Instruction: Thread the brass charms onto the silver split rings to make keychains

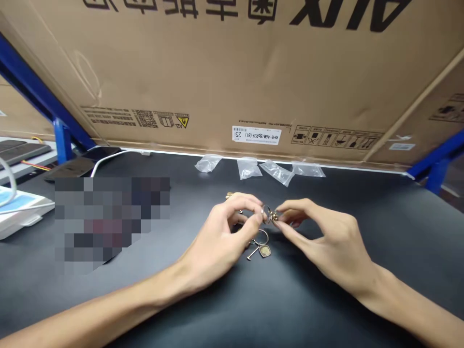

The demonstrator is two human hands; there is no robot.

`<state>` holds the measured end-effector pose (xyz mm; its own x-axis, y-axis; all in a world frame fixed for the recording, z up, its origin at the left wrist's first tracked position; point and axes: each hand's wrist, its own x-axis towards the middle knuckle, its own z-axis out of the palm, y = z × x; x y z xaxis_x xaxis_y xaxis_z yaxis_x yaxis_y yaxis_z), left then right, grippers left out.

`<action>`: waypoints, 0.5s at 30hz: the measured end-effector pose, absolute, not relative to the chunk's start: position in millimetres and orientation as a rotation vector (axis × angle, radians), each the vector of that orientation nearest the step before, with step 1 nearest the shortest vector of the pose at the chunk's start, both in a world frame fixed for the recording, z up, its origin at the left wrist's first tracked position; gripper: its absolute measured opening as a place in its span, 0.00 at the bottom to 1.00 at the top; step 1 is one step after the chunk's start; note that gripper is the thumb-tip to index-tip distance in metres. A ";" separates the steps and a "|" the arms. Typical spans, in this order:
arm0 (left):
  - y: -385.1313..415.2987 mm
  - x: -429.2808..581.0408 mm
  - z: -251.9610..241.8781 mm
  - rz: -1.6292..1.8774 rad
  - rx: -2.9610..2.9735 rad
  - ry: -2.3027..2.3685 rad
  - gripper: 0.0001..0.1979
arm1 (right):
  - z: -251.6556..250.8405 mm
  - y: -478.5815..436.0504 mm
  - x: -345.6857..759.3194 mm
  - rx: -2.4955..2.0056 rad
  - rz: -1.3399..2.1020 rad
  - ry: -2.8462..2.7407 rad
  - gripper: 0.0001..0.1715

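Observation:
Between thumb and fingers, my left hand (228, 232) pinches a metal split key ring (266, 214). My right hand (322, 241) holds a small gold-coloured metal piece (274, 216) right beside that ring; its exact shape is too small to tell, and whether it hangs on the ring I cannot tell. Just below, on the dark table, lies a second key ring (261, 237) with a square metal charm (265, 251) and a thin rod-like charm (253, 253). Another small gold piece (229, 195) shows behind my left hand, mostly hidden by it.
Several clear plastic bags (249, 167) lie along the back of the black tabletop (152, 309). A large cardboard box (217, 72) stands behind it, between blue metal supports (63, 140). At left are a phone (70, 168), a white cable (108, 157), a white box (21, 215) and a blurred-out patch.

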<state>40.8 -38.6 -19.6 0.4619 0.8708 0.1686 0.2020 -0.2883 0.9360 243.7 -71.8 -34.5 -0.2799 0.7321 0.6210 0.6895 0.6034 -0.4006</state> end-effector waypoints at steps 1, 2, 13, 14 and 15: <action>-38.2 41.3 -20.0 0.848 1.733 0.917 0.08 | -35.1 -71.2 244.7 -1.125 0.033 -2.032 0.11; -38.3 41.8 -21.0 0.818 1.712 0.920 0.08 | -35.8 -70.8 245.5 -1.117 0.002 -2.056 0.13; -37.1 38.3 -25.9 0.785 1.801 1.049 0.07 | -37.0 -69.6 251.4 -1.038 -0.272 -2.257 0.16; -36.8 37.9 -25.3 0.771 1.838 1.052 0.08 | -36.3 -69.4 252.2 -1.044 -0.264 -2.266 0.16; -36.7 37.7 -24.8 0.756 1.854 1.042 0.08 | -35.7 -69.1 252.9 -1.052 -0.247 -2.274 0.16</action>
